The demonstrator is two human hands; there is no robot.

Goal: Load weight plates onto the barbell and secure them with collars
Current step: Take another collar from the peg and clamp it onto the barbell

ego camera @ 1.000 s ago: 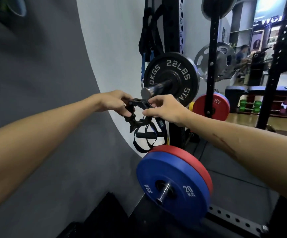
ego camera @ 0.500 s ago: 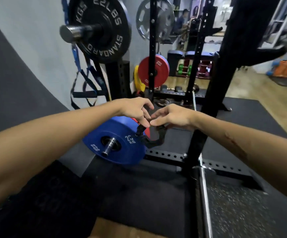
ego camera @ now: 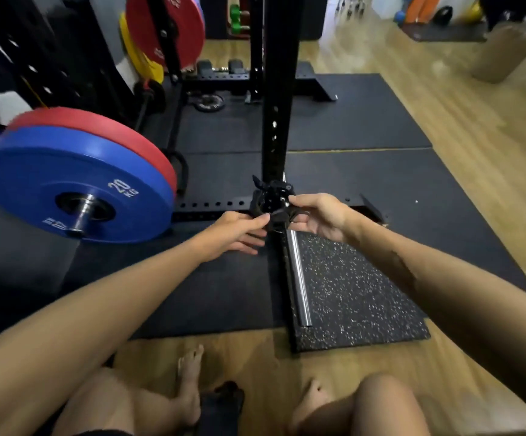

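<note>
From the head view, both hands meet on a black collar point(ego camera: 272, 201) held out in front of the person: the left hand point(ego camera: 235, 232) pinches its near-left edge with thumb and fingertips, and the right hand point(ego camera: 321, 217) curls its fingers round the collar's right side. Just below the hands a steel barbell sleeve point(ego camera: 299, 284) lies along a speckled floor mat point(ego camera: 356, 297). Well to the left of the left hand, a blue plate point(ego camera: 76, 187) printed "20 KG" sits on another bar, with a red plate point(ego camera: 104, 133) touching behind it.
</note>
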